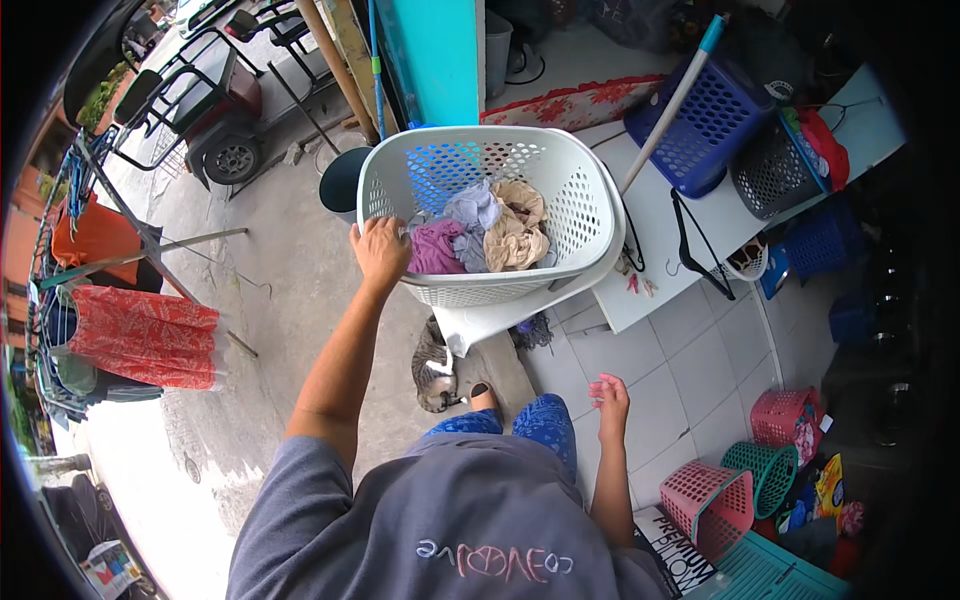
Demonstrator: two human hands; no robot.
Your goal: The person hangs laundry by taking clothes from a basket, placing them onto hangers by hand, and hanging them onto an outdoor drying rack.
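A white plastic laundry basket (487, 291) stands before me on a white stool or small table (469, 324). Inside it lie a crumpled purple cloth (435, 247), a pale blue-grey cloth (472, 206) and a beige cloth (519, 244). My left hand (381, 251) grips the basket's near left corner, its fingers curled over the rim next to the purple cloth. Low on the right, my right hand (612, 397) hangs in the air above the tiled floor, fingers loosely bent and holding nothing.
A tabby cat (433, 367) lies on the concrete below the stool. Clothes hang on a drying rack (142, 247) at left. A white table (645, 292) at right bears a black hanger (697, 244) and a blue basket (697, 124). Pink baskets (686, 502) stand at lower right.
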